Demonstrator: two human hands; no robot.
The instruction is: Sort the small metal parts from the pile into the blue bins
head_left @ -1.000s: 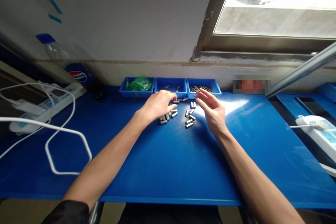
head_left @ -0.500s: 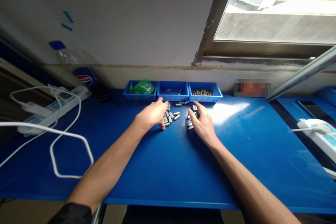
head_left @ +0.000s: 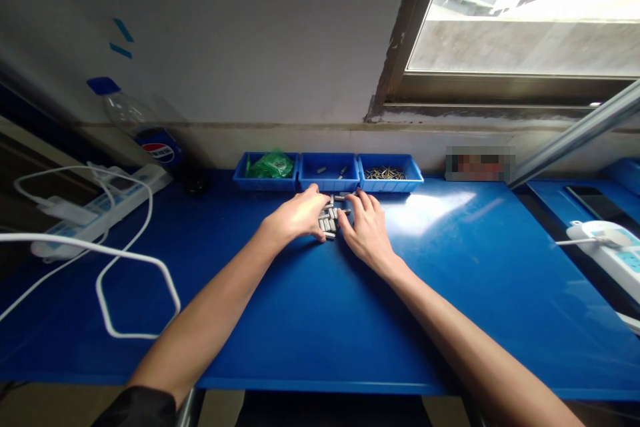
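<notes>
Several small silver metal cylinders (head_left: 329, 223) lie bunched on the blue table (head_left: 320, 320), just in front of the bins. My left hand (head_left: 299, 215) curves around the left side of the pile, its thumb and fingers apart. On the opposite side, my right hand (head_left: 367, 225) rests with fingers spread, thumb and fingertips at the pile's right edge. The hands cover some of the cylinders. Behind them, the middle blue bin (head_left: 328, 184) has a few such pieces inside.
The left bin (head_left: 239, 181) has a green plastic bag (head_left: 271, 165); the right bin (head_left: 393, 185) contains thin brass-coloured pins or screws (head_left: 385, 173). A cola bottle (head_left: 159, 147), a power strip (head_left: 55, 230) and white cable (head_left: 170, 290) are at left. Another power strip (head_left: 607, 250) sits at right.
My right hand has moved left and my left hand slightly right. The cylinders between them, scattered before, are now gathered into a tighter pile.
</notes>
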